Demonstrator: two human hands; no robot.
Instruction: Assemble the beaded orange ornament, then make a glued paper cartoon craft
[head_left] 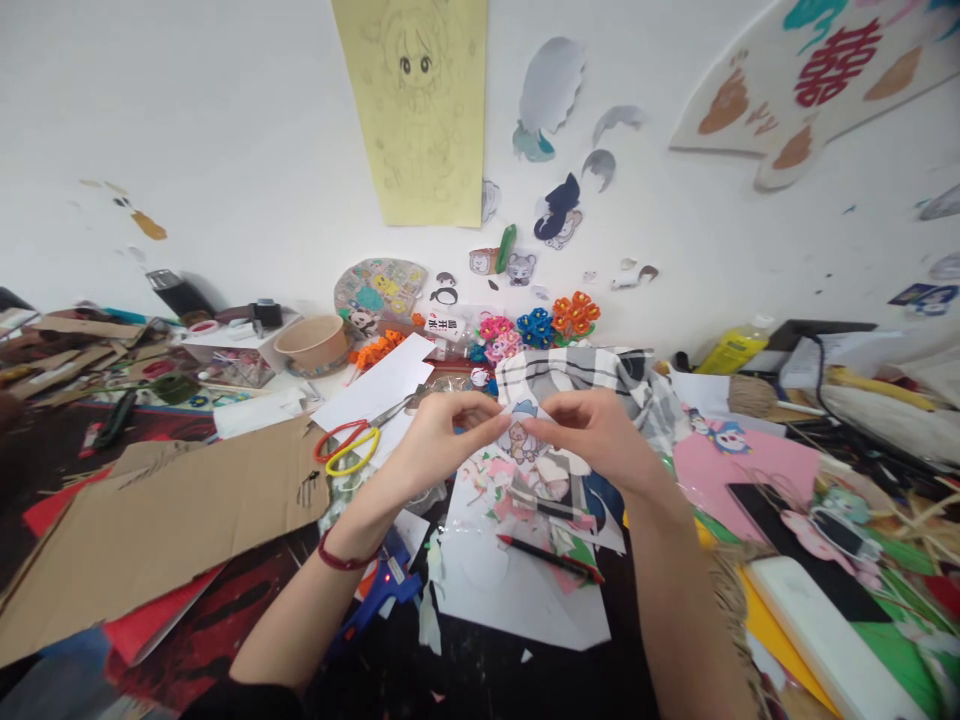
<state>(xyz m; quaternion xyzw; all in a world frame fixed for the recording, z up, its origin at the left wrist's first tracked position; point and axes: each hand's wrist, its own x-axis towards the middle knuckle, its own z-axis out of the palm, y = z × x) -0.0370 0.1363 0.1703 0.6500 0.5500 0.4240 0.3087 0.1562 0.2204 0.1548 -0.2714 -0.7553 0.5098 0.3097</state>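
Cardboard (172, 520): lies left — flat, brown, rough-edged.
White sheet (480, 595): spread beneath loose paper scraps (495, 472), likely to catch them.
Left hand (454, 435): thumb and forefinger pinch the cut-out (518, 450) by one edge.
Right hand (596, 430): pinches the opposite edge, probably keeping it taut.
Cut-out: thin paper, cartoon-printed — held above the sheet.

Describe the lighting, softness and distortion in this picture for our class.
Head view: the wall is bright, the tabletop far darker; head view: a red light glows on the glue gun; head view: the cut-out between left hand and right hand has slightly soft lines; head view: wide-angle stretch seems to widen the fan-shaped piece.
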